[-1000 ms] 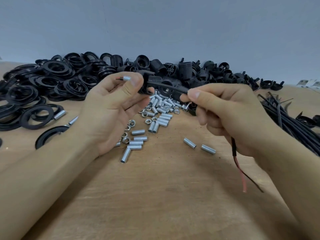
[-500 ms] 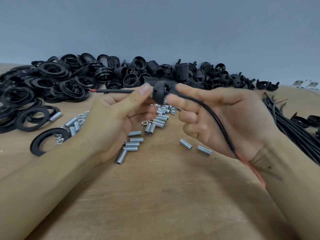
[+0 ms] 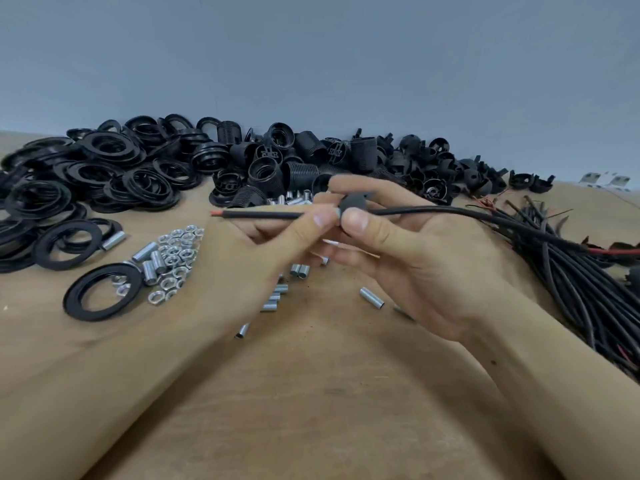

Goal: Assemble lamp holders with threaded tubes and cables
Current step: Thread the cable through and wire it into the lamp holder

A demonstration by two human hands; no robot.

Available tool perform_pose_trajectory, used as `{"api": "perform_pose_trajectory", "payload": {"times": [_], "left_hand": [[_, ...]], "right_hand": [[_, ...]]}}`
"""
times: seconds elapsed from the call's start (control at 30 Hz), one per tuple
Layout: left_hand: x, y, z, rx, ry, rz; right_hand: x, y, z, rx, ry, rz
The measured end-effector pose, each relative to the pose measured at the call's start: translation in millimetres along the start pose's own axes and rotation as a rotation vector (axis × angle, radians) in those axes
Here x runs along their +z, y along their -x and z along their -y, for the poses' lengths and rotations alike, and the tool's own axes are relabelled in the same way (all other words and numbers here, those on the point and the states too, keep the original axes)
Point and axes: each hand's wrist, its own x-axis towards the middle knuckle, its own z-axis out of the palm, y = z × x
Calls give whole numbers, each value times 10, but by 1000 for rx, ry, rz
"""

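A black cable (image 3: 263,215) runs level in front of me, its red-tipped end sticking out to the left. It passes through a small black lamp holder cap (image 3: 355,203). My left hand (image 3: 256,258) pinches the cable and a silver threaded tube (image 3: 336,212) right beside the cap. My right hand (image 3: 408,251) grips the cap between thumb and fingers. The cable trails off to the right over the cable bundle. Loose threaded tubes (image 3: 372,297) lie on the wooden table (image 3: 329,393) below my hands.
Black rings (image 3: 90,174) are heaped at the back left, black lamp holder bodies (image 3: 298,161) at the back middle. Silver nuts (image 3: 173,258) lie left of my hand. A bundle of black cables (image 3: 581,282) lies at the right. A grey wall stands behind.
The cable has slid further left through the cap, so more of its red-tipped end sticks out left of my hands. Its other end now lies right, over the bundle.
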Motion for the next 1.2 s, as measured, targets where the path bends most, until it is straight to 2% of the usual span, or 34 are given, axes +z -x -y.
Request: {"api": "perform_pose_trajectory", "payload": {"times": [0.1,0.17,0.23,0.27,0.3,0.33,0.37,0.4,0.47,0.5,0.53,0.63,0.7,0.77,0.87,0.93,1.0,1.1,1.2], "left_hand": [[18,0,0,40,-62,-49],[-29,6,-63,11,23,-148],[-6,-78,-122,-37,-28,-191],[42,-179,-126,-122,-121,-166],[74,-228,-54,-227,-181,0],[85,-224,75,-303,-244,83],[91,-164,142,-303,-370,136],[82,-98,151,-228,-505,231],[56,54,-3,169,-616,300],[65,100,-81,318,-597,288],[12,157,-124,426,-554,346],[-50,79,-40,466,-658,382],[-103,6,2,547,-794,249],[-217,-62,39,558,-949,50],[-418,-182,62,348,-1148,-118],[-497,-225,76,143,-1190,-145],[-526,-239,106,38,-1217,-123],[-525,-255,149,27,-1182,-88],[-528,-283,183,72,-1169,-166]], "right_hand": [[29,-19,-14,23,-52,-51],[-17,-62,26,51,-178,-155],[-96,-86,82,66,-324,-284],[-137,-90,108,57,-401,-339],[-174,-95,131,34,-473,-383],[-204,-102,150,9,-525,-427],[-230,-111,165,-10,-556,-477],[-259,-120,177,-20,-577,-530],[-348,-125,211,-19,-590,-607],[-415,-118,238,-4,-565,-620],[-483,-106,272,21,-528,-613],[-619,-66,369,126,-354,-508],[-631,-48,397,172,-202,-466],[-571,-46,381,188,-23,-440],[-457,-35,293,177,219,-343],[-384,-23,217,140,368,-293],[-326,-26,139,96,486,-299],[-296,-36,77,84,557,-214],[-290,-28,27,138,562,-76]]}}
